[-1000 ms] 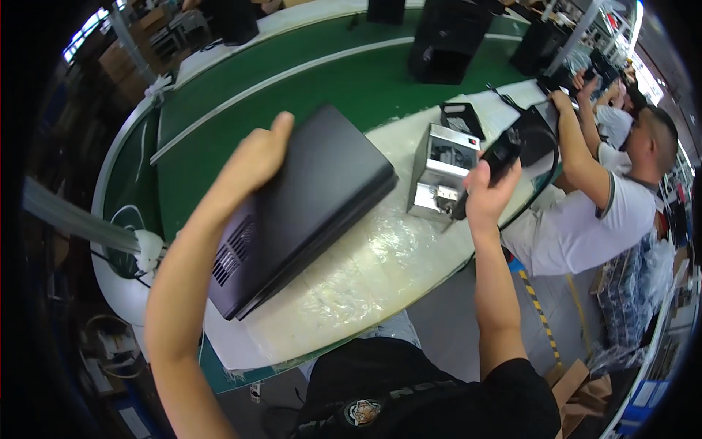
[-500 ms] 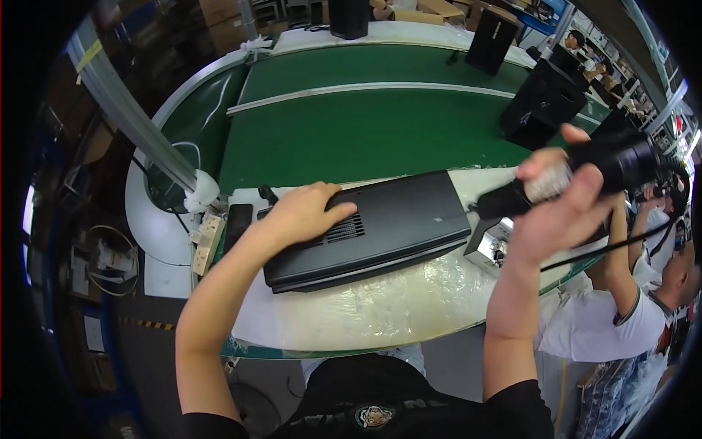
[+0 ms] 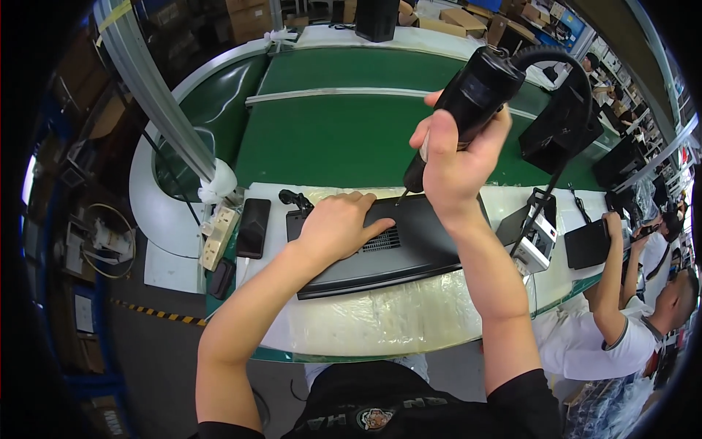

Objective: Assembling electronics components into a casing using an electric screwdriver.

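A long black casing (image 3: pixel 431 233) with a slotted vent lies on the plastic-covered worktop (image 3: pixel 380 328) in front of me. My left hand (image 3: pixel 340 225) rests flat on its left part, thumb spread beside the vent and fingertips near the far edge. In my right hand (image 3: pixel 464 164) is a black electric screwdriver (image 3: pixel 479 84), held tilted above the casing with its cable curving off to the right. Its thin bit points down at the casing's far edge, just right of my left fingers; whether it touches a screw is too small to tell.
Left of the casing are a phone (image 3: pixel 253 228) and a power strip (image 3: pixel 220 238). At right stands a small metal box (image 3: pixel 539 245). A green conveyor belt (image 3: pixel 329 135) runs behind, with a black speaker box (image 3: pixel 559 132). A co-worker (image 3: pixel 610 329) sits at right.
My right hand has brought the screwdriver leftward from the right side, and turned it bit-down over the casing's far edge. My left hand stays on the casing.
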### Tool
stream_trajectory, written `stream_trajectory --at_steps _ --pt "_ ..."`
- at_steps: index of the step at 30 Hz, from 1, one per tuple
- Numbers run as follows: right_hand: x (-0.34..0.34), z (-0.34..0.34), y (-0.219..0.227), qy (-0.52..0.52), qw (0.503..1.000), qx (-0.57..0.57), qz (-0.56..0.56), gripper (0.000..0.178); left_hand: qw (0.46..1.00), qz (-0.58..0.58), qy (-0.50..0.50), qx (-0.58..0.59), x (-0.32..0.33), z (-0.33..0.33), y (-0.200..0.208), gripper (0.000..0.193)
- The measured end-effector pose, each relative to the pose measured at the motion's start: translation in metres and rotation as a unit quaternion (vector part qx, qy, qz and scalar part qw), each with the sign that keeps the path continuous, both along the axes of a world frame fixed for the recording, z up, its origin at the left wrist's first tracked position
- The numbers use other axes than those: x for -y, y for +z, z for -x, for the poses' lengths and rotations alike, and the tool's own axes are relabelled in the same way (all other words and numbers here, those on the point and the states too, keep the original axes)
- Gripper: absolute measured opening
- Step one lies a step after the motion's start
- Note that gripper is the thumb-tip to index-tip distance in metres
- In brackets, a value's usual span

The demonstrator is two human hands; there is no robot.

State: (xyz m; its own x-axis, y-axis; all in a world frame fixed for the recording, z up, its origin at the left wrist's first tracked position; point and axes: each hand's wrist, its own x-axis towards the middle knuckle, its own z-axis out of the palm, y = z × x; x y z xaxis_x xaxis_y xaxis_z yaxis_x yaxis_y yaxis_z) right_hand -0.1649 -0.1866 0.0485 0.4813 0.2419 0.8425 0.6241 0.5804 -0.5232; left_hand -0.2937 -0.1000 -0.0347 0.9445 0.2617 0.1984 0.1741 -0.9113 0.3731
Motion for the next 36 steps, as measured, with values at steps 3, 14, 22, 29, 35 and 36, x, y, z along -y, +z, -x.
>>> stream_trajectory --at_steps 3,14,22,29,35,36 --pt "-0.005 0.001 -0.009 0.027 1.000 0.012 -0.011 0.040 1.000 -0.005 -0.007 0.012 0.000 0.001 -0.003 0.051" --pt "-0.015 -0.008 -0.012 0.039 0.999 0.010 0.000 0.037 0.999 -0.022 -0.012 0.027 -0.003 -0.001 -0.004 0.050" --pt "-0.014 -0.004 -0.005 0.043 0.999 -0.024 0.018 0.043 0.996 -0.045 -0.005 0.073 0.002 0.006 -0.005 0.043" --pt "0.151 -0.027 0.019 -0.261 0.964 0.029 -0.053 0.026 0.911 0.175 0.218 0.303 -0.029 0.062 -0.020 0.019" --pt "0.250 -0.067 -0.069 -0.443 0.894 -0.054 0.035 0.035 0.749 0.585 0.206 0.233 -0.018 0.069 -0.041 0.039" --pt "0.256 -0.071 -0.075 -0.442 0.894 -0.066 0.021 0.037 0.750 0.588 0.200 0.230 -0.015 0.063 -0.044 0.039"
